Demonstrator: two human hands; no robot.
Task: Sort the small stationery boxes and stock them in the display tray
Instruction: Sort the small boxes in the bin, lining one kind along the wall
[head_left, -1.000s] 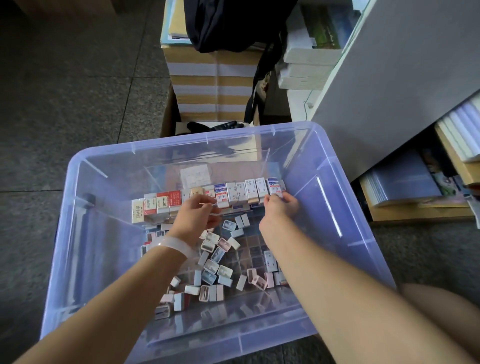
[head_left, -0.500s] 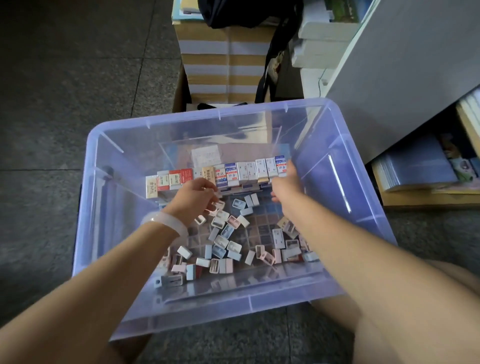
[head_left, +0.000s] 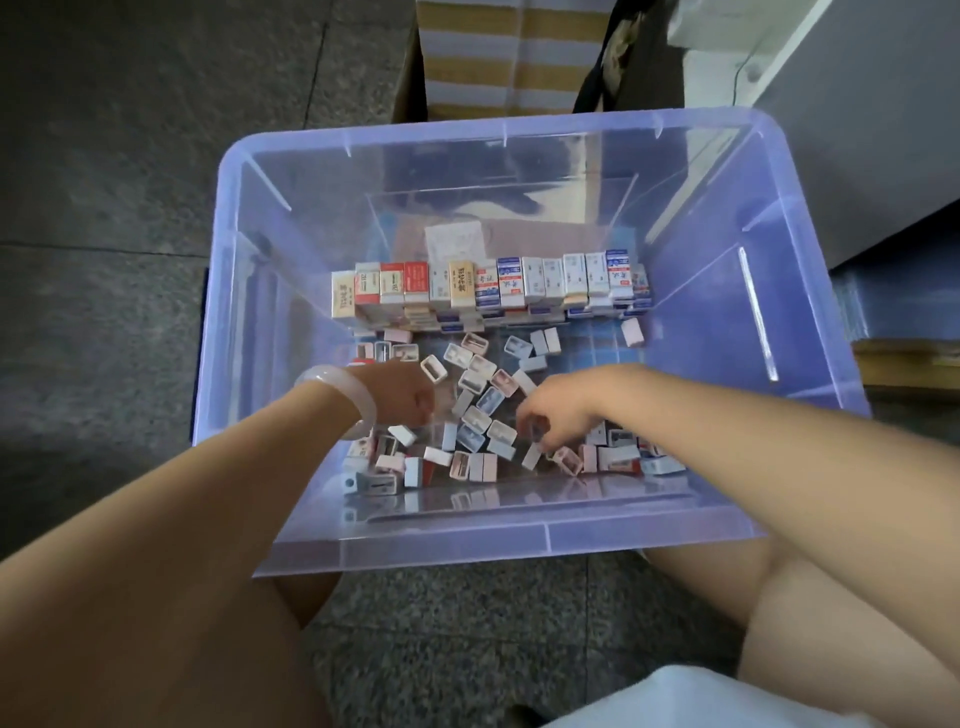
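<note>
Stationery boxes loose (dozens, uncountable); two hands among them.

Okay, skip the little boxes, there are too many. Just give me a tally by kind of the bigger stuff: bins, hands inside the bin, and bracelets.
Clear plastic bin: 1
Hands inside the bin: 2 (left hand, right hand)
Bracelet: 1, on the left wrist
Total: 4
</note>
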